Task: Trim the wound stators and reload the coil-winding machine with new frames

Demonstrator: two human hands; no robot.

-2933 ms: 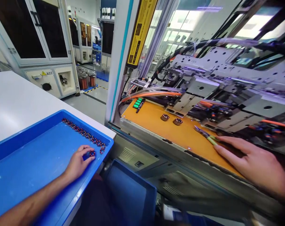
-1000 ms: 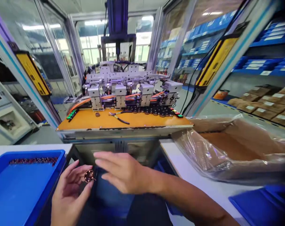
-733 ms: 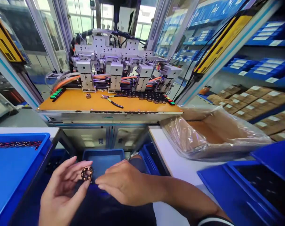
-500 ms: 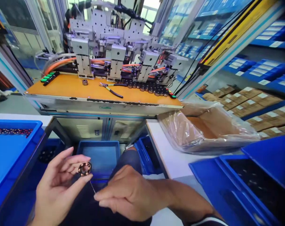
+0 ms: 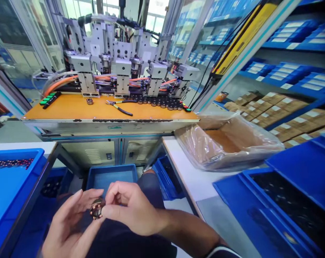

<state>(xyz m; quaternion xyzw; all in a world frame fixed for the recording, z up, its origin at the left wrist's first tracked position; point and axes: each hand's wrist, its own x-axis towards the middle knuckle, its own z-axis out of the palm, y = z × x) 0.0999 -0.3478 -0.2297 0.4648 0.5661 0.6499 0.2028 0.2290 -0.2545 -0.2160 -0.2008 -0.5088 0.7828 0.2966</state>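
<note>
A small round part with copper windings (image 5: 97, 208) is held between the thumb and fingers of my left hand (image 5: 73, 222), above my lap. My right hand (image 5: 134, 208) comes in from the right, its thumb and fingertips closed at the right edge of the part. Whether those fingertips grip the part or a thin wire on it is too small to tell. A similar round part (image 5: 90, 101) stands on the orange worktop (image 5: 71, 107), with pliers (image 5: 121, 107) to its right.
Behind the worktop stands a machine (image 5: 122, 68). A blue tray (image 5: 9, 186) is at the left, an empty-looking blue bin (image 5: 112, 173) beyond my hands. A plastic-lined carton (image 5: 224, 143) and blue bins (image 5: 286, 200) are at the right.
My right hand has moved up and left to the part, and the twisted wire seen between them no longer shows. The part is turned and slightly lower. The camera view has shifted.
</note>
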